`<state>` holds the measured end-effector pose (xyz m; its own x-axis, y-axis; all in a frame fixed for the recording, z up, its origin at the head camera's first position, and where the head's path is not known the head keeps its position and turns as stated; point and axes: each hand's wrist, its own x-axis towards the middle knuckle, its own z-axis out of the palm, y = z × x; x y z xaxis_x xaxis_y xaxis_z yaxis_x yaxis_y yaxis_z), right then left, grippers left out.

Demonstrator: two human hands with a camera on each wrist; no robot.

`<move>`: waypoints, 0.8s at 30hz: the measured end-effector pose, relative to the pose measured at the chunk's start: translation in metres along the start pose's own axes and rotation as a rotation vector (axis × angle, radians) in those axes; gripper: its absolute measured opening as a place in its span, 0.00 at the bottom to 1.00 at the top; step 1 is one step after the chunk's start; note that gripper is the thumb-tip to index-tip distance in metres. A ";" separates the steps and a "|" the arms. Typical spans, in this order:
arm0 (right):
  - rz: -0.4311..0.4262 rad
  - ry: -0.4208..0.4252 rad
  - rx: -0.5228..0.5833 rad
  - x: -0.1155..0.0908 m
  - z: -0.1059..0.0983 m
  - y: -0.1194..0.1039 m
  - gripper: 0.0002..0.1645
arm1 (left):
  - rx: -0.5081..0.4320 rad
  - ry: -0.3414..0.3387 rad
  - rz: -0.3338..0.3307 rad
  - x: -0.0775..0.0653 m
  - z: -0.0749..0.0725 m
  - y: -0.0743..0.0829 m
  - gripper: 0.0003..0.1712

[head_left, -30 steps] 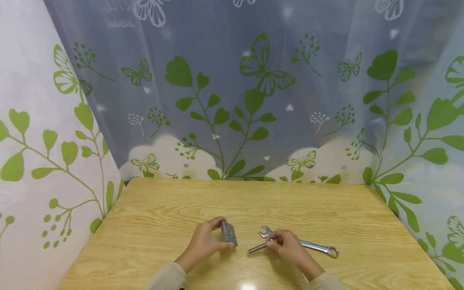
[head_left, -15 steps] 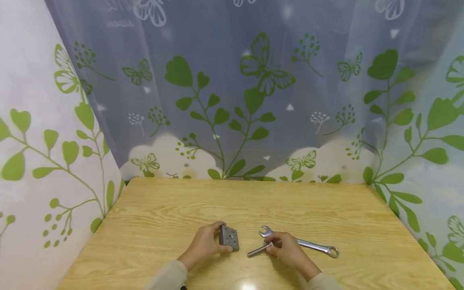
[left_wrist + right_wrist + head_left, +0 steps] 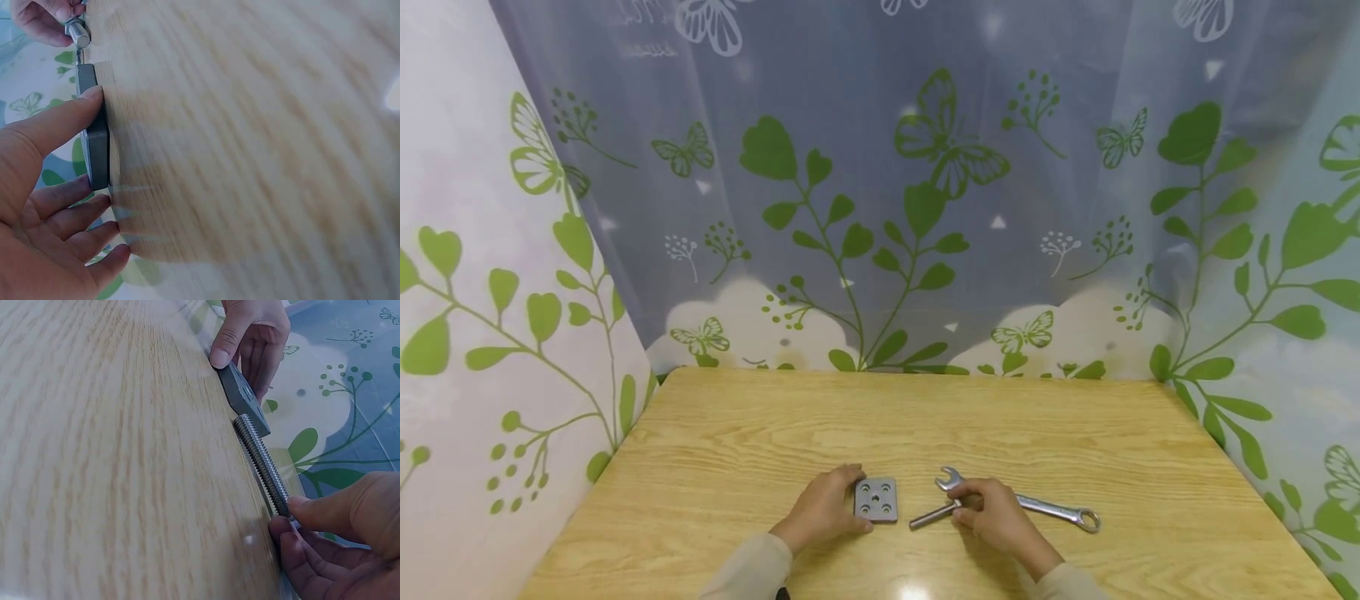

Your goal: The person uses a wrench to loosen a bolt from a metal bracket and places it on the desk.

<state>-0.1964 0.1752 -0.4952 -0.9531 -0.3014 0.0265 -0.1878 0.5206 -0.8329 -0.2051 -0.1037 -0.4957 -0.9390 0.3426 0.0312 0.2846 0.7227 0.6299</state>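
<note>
On the table before me, a square grey metal plate (image 3: 886,499) lies face up, with a hole at its centre and one near each corner. My left hand (image 3: 827,505) holds it at the left side between thumb and index finger, while the other fingers spread away below, as the left wrist view shows. To the right, my right hand (image 3: 997,518) pinches a threaded bolt (image 3: 931,517) near its head end. The bolt's free tip points left, low over the table and close to the plate; in the right wrist view its thread (image 3: 262,462) shows clearly.
Just behind the right hand lies a combination wrench (image 3: 1051,507), its open end to the left and ring end to the right. The wooden table (image 3: 760,417) is bordered by a patterned curtain (image 3: 865,250) at the back and both sides.
My left hand has tipped the plate from nearly upright down to flat, its holed face now upward. My right hand has barely shifted, still holding the bolt. The wrench has stayed put.
</note>
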 end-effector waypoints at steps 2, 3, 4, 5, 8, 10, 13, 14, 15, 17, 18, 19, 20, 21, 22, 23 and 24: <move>-0.004 0.007 -0.008 0.000 0.000 -0.001 0.14 | 0.008 -0.004 -0.004 0.000 0.000 0.000 0.42; -0.006 0.010 -0.010 0.000 0.000 -0.001 0.14 | 0.008 -0.007 -0.007 0.000 0.000 0.000 0.42; -0.011 0.015 -0.017 0.000 0.000 -0.001 0.14 | 0.009 -0.009 -0.009 0.000 0.000 0.000 0.42; -0.013 0.018 -0.023 0.000 0.000 -0.001 0.14 | 0.007 -0.010 -0.010 0.000 0.000 0.000 0.42; -0.030 0.028 -0.053 -0.001 -0.002 0.000 0.13 | 0.006 -0.013 -0.010 -0.001 0.000 0.001 0.42; -0.040 0.028 -0.068 -0.001 -0.004 0.002 0.13 | 0.021 -0.015 -0.005 -0.001 -0.001 0.001 0.42; -0.048 0.005 -0.076 -0.002 -0.010 0.002 0.13 | 0.053 -0.031 0.013 -0.002 -0.003 0.001 0.43; -0.047 -0.005 -0.079 -0.002 -0.013 0.002 0.13 | 0.058 -0.040 0.019 -0.003 -0.004 0.002 0.44; -0.047 -0.010 -0.083 -0.001 -0.017 0.002 0.13 | 0.067 -0.051 0.024 -0.003 -0.005 0.002 0.45; -0.039 -0.020 -0.102 0.000 -0.025 0.000 0.13 | 0.094 -0.063 0.044 -0.003 -0.009 0.001 0.46; -0.046 -0.024 -0.118 0.001 -0.030 -0.001 0.14 | 0.102 -0.072 0.053 -0.003 -0.012 0.001 0.46; -0.059 -0.021 -0.143 0.002 -0.035 -0.003 0.15 | 0.117 -0.075 0.064 -0.002 -0.015 0.001 0.47; -0.065 -0.014 -0.157 0.003 -0.041 -0.005 0.15 | 0.144 -0.071 0.082 -0.002 -0.019 0.001 0.47; -0.067 -0.001 -0.179 0.004 -0.047 -0.007 0.16 | 0.171 -0.066 0.099 -0.001 -0.024 0.001 0.47; -0.072 0.009 -0.202 0.005 -0.053 -0.009 0.16 | 0.194 -0.056 0.116 -0.001 -0.030 0.002 0.47; -0.083 0.018 -0.224 0.005 -0.060 -0.011 0.18 | 0.211 -0.046 0.129 -0.001 -0.036 0.003 0.48; -0.092 0.034 -0.250 0.006 -0.067 -0.013 0.19 | 0.233 -0.033 0.138 -0.001 -0.043 0.004 0.48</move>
<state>-0.2157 0.2200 -0.4470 -0.9360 -0.3316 0.1178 -0.3226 0.6747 -0.6638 -0.2114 -0.1266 -0.4598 -0.8824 0.4643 0.0764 0.4500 0.7851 0.4257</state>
